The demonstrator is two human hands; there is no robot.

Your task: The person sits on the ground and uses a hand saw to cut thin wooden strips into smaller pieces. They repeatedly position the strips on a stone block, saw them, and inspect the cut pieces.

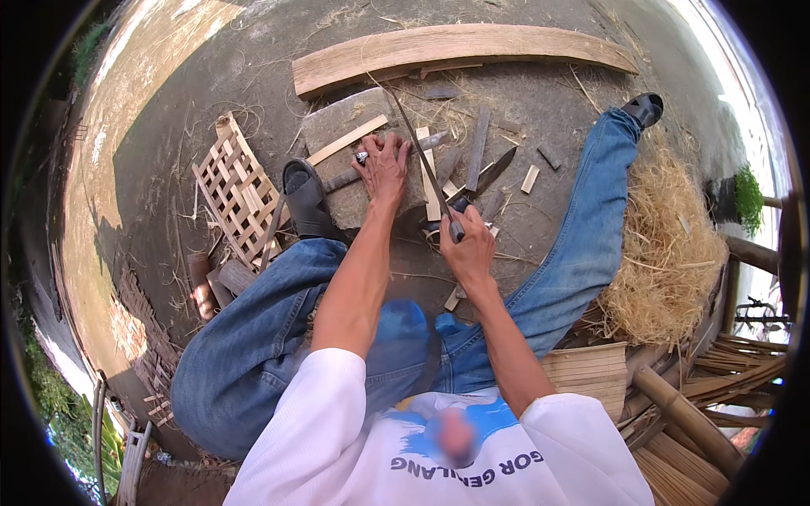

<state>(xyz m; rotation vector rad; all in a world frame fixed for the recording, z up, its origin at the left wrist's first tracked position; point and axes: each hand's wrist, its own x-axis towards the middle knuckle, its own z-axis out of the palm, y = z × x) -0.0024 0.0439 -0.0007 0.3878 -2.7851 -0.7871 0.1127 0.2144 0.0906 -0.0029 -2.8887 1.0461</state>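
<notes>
My right hand (469, 246) is closed round the dark handle of a long narrow blade (419, 152), which slants up and left past my left hand. My left hand (385, 171) presses down with bent fingers on a dark bar (342, 180) that lies across a flat stone block (359, 111). The bar's other end sticks out to the right, partly behind the blade. A pale wooden strip (348, 139) rests on the block beside my left fingers. Another pale strip (432, 185) lies just right of the blade. A broad dark knife (496, 171) lies farther right, above my right hand.
A long curved plank (464, 49) lies at the far side. On the left stands a woven slatted panel (240, 190) near my sandalled foot (305, 190). Wood offcuts (477, 145) litter the ground. A heap of shavings (666, 244) lies outside my right leg, with bamboo poles (688, 413) below it.
</notes>
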